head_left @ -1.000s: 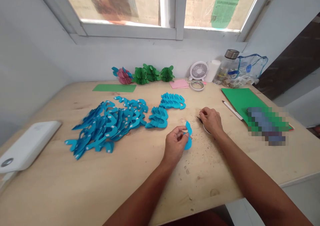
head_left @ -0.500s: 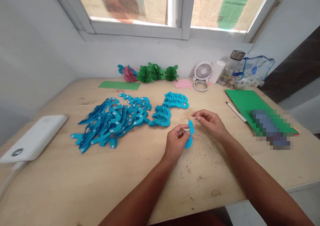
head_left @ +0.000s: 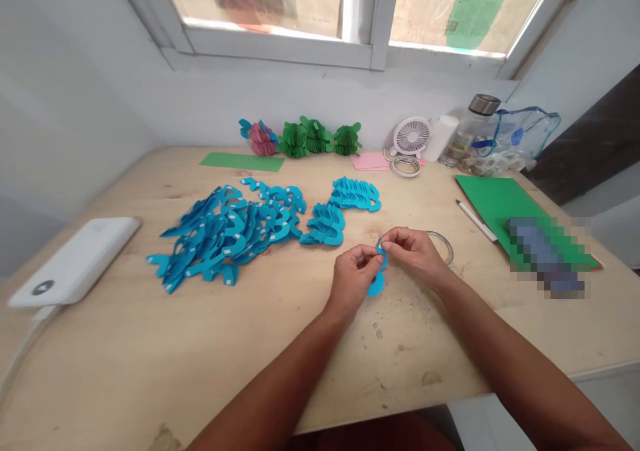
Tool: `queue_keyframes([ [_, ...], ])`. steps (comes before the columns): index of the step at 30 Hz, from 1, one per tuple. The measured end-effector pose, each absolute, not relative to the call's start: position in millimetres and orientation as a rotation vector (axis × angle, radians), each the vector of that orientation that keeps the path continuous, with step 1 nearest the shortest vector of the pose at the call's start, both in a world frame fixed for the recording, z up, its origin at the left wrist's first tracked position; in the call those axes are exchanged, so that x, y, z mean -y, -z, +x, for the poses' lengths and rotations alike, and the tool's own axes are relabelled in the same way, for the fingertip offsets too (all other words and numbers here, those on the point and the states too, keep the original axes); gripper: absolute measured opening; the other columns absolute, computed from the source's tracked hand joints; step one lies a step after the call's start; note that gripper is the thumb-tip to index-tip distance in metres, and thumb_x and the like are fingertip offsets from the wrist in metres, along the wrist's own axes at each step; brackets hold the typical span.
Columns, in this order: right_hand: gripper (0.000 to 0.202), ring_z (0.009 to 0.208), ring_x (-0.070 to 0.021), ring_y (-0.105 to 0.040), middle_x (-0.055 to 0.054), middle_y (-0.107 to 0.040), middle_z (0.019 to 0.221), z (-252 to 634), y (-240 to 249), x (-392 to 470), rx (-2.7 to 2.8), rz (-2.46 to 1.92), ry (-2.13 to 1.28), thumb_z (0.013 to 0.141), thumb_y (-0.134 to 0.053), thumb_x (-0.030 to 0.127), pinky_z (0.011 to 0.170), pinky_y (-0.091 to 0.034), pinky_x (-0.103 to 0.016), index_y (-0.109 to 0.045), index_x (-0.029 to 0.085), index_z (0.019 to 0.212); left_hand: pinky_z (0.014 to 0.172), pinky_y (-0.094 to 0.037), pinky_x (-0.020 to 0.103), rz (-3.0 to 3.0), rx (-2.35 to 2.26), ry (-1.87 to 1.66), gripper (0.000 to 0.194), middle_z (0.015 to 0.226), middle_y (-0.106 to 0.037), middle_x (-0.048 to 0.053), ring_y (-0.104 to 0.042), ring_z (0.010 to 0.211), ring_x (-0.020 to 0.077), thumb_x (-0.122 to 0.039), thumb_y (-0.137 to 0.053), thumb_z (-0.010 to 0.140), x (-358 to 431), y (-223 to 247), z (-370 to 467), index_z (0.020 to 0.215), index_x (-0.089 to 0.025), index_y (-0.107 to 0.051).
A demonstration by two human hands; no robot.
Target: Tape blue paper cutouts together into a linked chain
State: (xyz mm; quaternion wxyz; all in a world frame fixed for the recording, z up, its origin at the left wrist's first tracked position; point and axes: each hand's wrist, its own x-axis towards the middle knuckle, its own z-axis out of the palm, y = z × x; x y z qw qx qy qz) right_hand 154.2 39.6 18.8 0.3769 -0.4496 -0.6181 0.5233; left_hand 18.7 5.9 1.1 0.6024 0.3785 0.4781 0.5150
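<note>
A small wavy blue paper cutout (head_left: 376, 284) is pinched between thumb and fingers of my left hand (head_left: 355, 274), above the table. My right hand (head_left: 413, 254) is closed at the cutout's upper end, its fingertips touching a small white piece (head_left: 381, 244) that looks like tape. Behind the right wrist lies a thin ring (head_left: 450, 246), apparently a tape roll, partly hidden. To the left spreads a pile of blue paper cutouts (head_left: 235, 231) with white squares on them. Two folded blue stacks (head_left: 325, 224) sit nearer my hands.
Along the wall stand green paper figures (head_left: 316, 136), a pink one (head_left: 263, 138), a small fan (head_left: 412, 136) and a bottle (head_left: 470, 131). Green sheets (head_left: 493, 194) and a pen (head_left: 475, 220) lie right. A white power bank (head_left: 83, 258) with a cable is left.
My right hand has come in to the upper end of the blue cutout, bringing the small white piece onto it. The ring behind the right wrist now shows. The view has shifted slightly.
</note>
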Motion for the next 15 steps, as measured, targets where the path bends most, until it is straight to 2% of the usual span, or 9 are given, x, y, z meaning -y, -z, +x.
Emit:
queue_keyframes([
  [5, 0.018, 0.059, -0.0117, -0.052, 0.0, -0.057, 0.065, 153.4, -15.5, -39.5, 1.624, -1.171, -1.326, 0.076, -0.058, 0.033, 0.057, -0.042, -0.026, -0.058, 0.016, 0.073, 0.049, -0.041, 0.02, 0.818, -1.095, -1.18, 0.012, 0.058, -0.064, 0.002, -0.059, 0.053, 0.0119, -0.024, -0.065, 0.063, -6.3, -4.3, 17.3, 0.063, -0.014, -0.057],
  [9, 0.017, 0.058, -0.0116, -0.051, 0.0, -0.056, 0.064, 154.9, -15.0, -39.7, 1.689, -1.202, -1.24, 0.077, -0.056, 0.033, 0.055, -0.041, -0.025, -0.058, 0.016, 0.074, 0.05, -0.044, 0.022, 0.791, -1.068, -1.137, 0.013, 0.057, -0.064, 0.001, -0.058, 0.048, 0.0121, -0.022, -0.066, 0.062, -6.4, -4.8, 16.6, 0.068, -0.015, -0.057],
  [15, 0.013, 0.063, -0.0119, -0.052, 0.0, -0.06, 0.067, 158.2, -17.7, -40.2, 1.921, -1.231, -0.915, 0.079, -0.053, 0.027, 0.057, -0.04, -0.023, -0.058, 0.017, 0.073, 0.053, -0.045, 0.021, 0.886, -1.079, -1.12, 0.013, 0.057, -0.064, 0.0, -0.059, 0.051, 0.0116, -0.019, -0.062, 0.063, -7.6, -0.4, 16.3, 0.075, -0.014, -0.06],
])
